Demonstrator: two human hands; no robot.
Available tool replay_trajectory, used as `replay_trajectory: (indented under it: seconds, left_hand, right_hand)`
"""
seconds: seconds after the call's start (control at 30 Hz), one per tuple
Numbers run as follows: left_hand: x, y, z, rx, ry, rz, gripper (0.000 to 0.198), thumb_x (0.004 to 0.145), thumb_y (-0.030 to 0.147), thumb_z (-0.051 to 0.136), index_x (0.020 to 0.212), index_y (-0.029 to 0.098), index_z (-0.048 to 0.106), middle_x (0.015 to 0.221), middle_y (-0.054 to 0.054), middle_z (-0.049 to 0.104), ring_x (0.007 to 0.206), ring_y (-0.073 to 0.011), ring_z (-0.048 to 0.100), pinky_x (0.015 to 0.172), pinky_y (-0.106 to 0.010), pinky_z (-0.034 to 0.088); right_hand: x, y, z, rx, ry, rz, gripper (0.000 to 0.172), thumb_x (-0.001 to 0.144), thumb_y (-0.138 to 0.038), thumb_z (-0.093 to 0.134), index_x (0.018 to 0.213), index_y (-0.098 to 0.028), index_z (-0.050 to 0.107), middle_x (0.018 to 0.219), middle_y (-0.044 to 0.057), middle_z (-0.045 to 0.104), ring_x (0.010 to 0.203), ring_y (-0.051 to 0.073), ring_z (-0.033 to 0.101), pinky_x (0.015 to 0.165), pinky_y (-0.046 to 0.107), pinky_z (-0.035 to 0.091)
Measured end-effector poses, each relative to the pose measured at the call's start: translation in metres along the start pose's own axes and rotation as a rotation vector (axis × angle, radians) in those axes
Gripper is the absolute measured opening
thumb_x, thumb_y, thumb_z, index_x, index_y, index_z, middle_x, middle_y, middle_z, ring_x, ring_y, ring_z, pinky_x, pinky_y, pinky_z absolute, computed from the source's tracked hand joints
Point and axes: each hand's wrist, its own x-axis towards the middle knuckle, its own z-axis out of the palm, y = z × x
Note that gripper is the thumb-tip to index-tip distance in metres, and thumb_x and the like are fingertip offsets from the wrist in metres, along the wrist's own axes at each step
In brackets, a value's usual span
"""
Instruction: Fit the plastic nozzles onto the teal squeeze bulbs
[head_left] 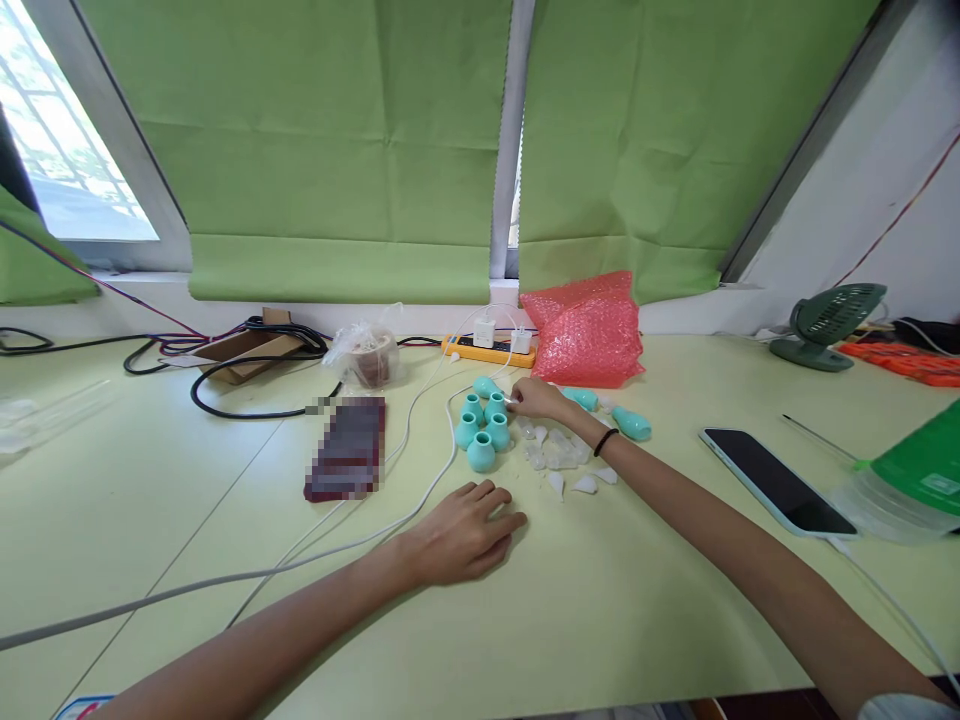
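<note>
My left hand (pixel 466 532) rests palm down on the table, its fingers loosely spread and holding nothing. Farther out, my right hand (pixel 537 398) has its fingers pinched together beside a cluster of teal bulb-shaped pieces (pixel 481 452) with open necks. A small white piece (pixel 511 401) shows at its fingertips; its exact shape is too small to make out. Below that hand lies a loose pile of clear and whitish pieces (pixel 564 450). More teal pieces (pixel 631 423) lie on their sides to the right of the wrist, partly behind the arm.
A red bubble-wrap bag (pixel 585 335) stands behind the pieces, beside an orange power strip (pixel 480 350). White cables cross the table at left, near a blurred dark phone-like object (pixel 346 450). At right are a phone (pixel 776 480), a green-labelled plastic container (pixel 919 470) and a fan (pixel 829 325).
</note>
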Motion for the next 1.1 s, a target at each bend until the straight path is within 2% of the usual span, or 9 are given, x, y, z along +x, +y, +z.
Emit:
replay_trajectory:
  seconds: [0.2,0.33,0.4,0.47,0.57,0.67,0.73,0.9,1.1]
  left_hand:
    - [-0.001,-0.001,0.0,-0.045,0.066,-0.001,0.032,0.081,0.019,0.037,0.113,0.018,0.04,0.111,-0.013,0.044,0.101,-0.023,0.043,0.084,-0.037,0.038]
    - [-0.009,-0.001,0.006,-0.056,0.478,-0.01,0.039,0.075,0.014,0.046,0.112,0.018,0.034,0.111,-0.013,0.037,0.102,-0.0234,0.039,0.083,-0.039,0.038]
    - [-0.011,0.0,0.009,-0.066,0.706,-0.024,0.047,0.07,0.016,0.054,0.111,0.02,0.031,0.107,-0.011,0.035,0.1,-0.0239,0.038,0.082,-0.041,0.037]
    - [-0.011,0.002,0.009,-0.109,0.789,-0.06,0.057,0.066,0.022,0.06,0.113,0.021,0.028,0.109,-0.012,0.033,0.102,-0.0257,0.036,0.082,-0.043,0.036]
    - [-0.008,0.007,0.006,-0.308,0.613,-0.194,0.063,0.063,0.033,0.062,0.115,0.019,0.028,0.11,-0.012,0.039,0.1,-0.0254,0.04,0.081,-0.041,0.037]
    - [-0.002,0.013,0.002,-0.491,0.3,-0.387,0.032,0.072,0.037,0.053,0.097,0.017,0.048,0.082,-0.004,0.055,0.073,-0.0171,0.05,0.066,-0.029,0.042]
    - [0.0,0.018,0.001,-0.531,0.218,-0.456,0.022,0.078,0.036,0.045,0.077,0.016,0.053,0.064,0.0,0.053,0.058,-0.0129,0.047,0.056,-0.025,0.038]
    - [0.0,0.025,0.001,-0.615,0.227,-0.451,0.02,0.077,0.035,0.047,0.08,0.016,0.053,0.068,0.0,0.053,0.059,-0.0121,0.044,0.055,-0.022,0.036]
    - [-0.003,0.021,-0.005,-0.874,0.333,-0.512,0.028,0.084,0.035,0.033,0.096,0.017,0.05,0.075,-0.001,0.053,0.064,-0.0127,0.046,0.06,-0.023,0.038]
  right_hand:
    - [-0.017,0.003,-0.044,0.051,0.23,0.03,0.025,0.075,-0.031,0.043,0.07,-0.012,0.058,0.065,0.005,0.058,0.059,0.014,0.049,0.051,0.022,0.031]
    - [-0.061,-0.011,-0.081,0.334,0.482,-0.022,0.026,0.074,-0.038,0.048,0.077,-0.014,0.057,0.069,0.004,0.057,0.061,0.013,0.049,0.054,0.023,0.037]
    - [-0.09,-0.026,-0.09,0.459,0.442,-0.089,0.023,0.07,-0.038,0.054,0.068,-0.015,0.057,0.063,0.002,0.055,0.055,0.012,0.047,0.05,0.022,0.036]
    - [-0.116,-0.041,-0.087,0.482,0.274,-0.146,0.023,0.072,-0.035,0.053,0.061,-0.016,0.056,0.056,0.001,0.053,0.051,0.01,0.045,0.046,0.021,0.033]
    - [-0.139,-0.061,-0.065,0.487,0.124,-0.228,0.027,0.077,-0.035,0.045,0.06,-0.016,0.056,0.052,0.0,0.049,0.047,0.009,0.041,0.044,0.021,0.03]
    - [-0.145,-0.073,-0.036,0.518,0.082,-0.255,0.033,0.079,-0.036,0.042,0.054,-0.016,0.049,0.048,-0.002,0.042,0.046,0.008,0.036,0.047,0.022,0.027]
    - [-0.143,-0.075,-0.021,0.645,0.051,-0.196,0.039,0.08,-0.039,0.039,0.048,-0.016,0.042,0.045,-0.003,0.036,0.044,0.008,0.032,0.046,0.022,0.026]
    - [-0.131,-0.062,-0.013,1.084,-0.075,0.186,0.048,0.08,-0.047,0.026,0.04,-0.02,0.024,0.035,-0.006,0.02,0.034,0.007,0.02,0.037,0.023,0.019]
    - [-0.115,-0.026,-0.019,0.387,0.179,0.079,0.043,0.078,-0.047,0.036,0.047,-0.017,0.038,0.043,-0.003,0.036,0.044,0.009,0.033,0.047,0.023,0.023]
